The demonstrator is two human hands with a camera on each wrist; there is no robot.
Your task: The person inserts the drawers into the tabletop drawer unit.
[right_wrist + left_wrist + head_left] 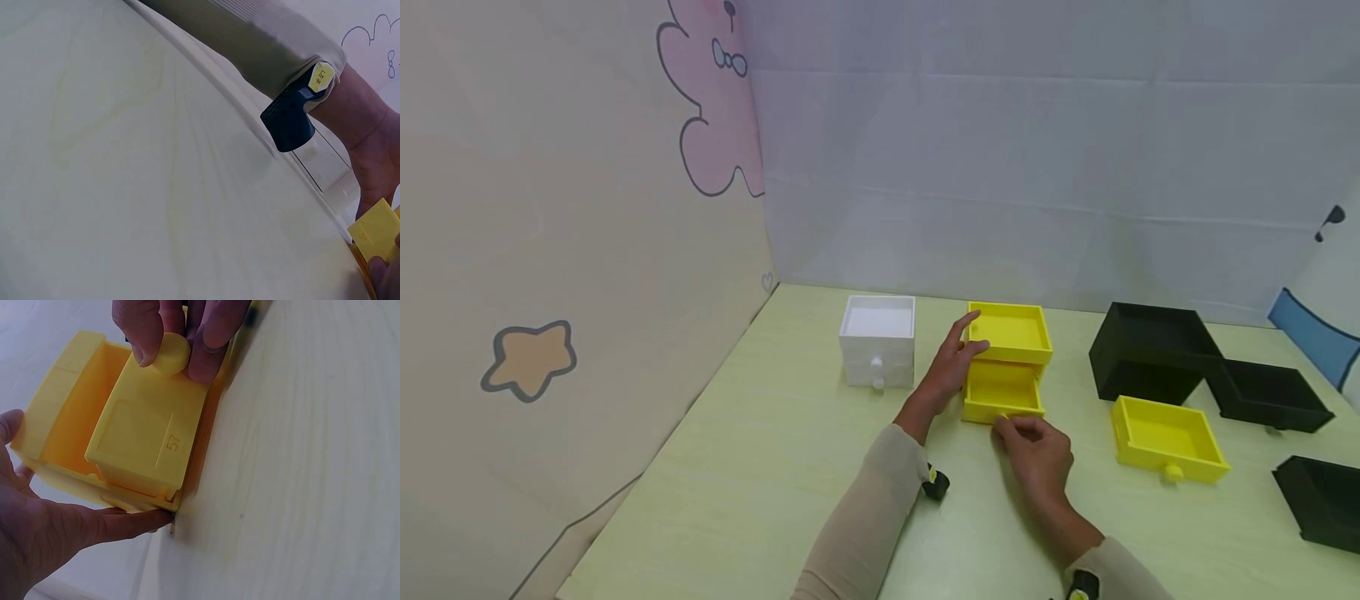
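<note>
A small yellow cabinet (pixel 1009 331) stands on the table. Its drawer (pixel 1002 387), marked 57 in the left wrist view, sits partly out of the lower slot, below an open upper slot. My left hand (pixel 951 362) rests against the cabinet's left side, thumb at the top rim, other fingers stretched along the side in the left wrist view. With thumb and fingers, my right hand (pixel 1039 454) pinches the drawer's round knob (pixel 172 354). At the right wrist view's lower right corner, only part of the yellow drawer front (pixel 378 231) and some right-hand fingers show.
Left of the cabinet stands a white drawer box (pixel 878 360) with a knob. On the right are a loose yellow drawer (pixel 1168 433), a black cabinet (pixel 1150 354) and black drawers (pixel 1270 392) on the pale table (pixel 760 467). A cloth-covered wall rises behind.
</note>
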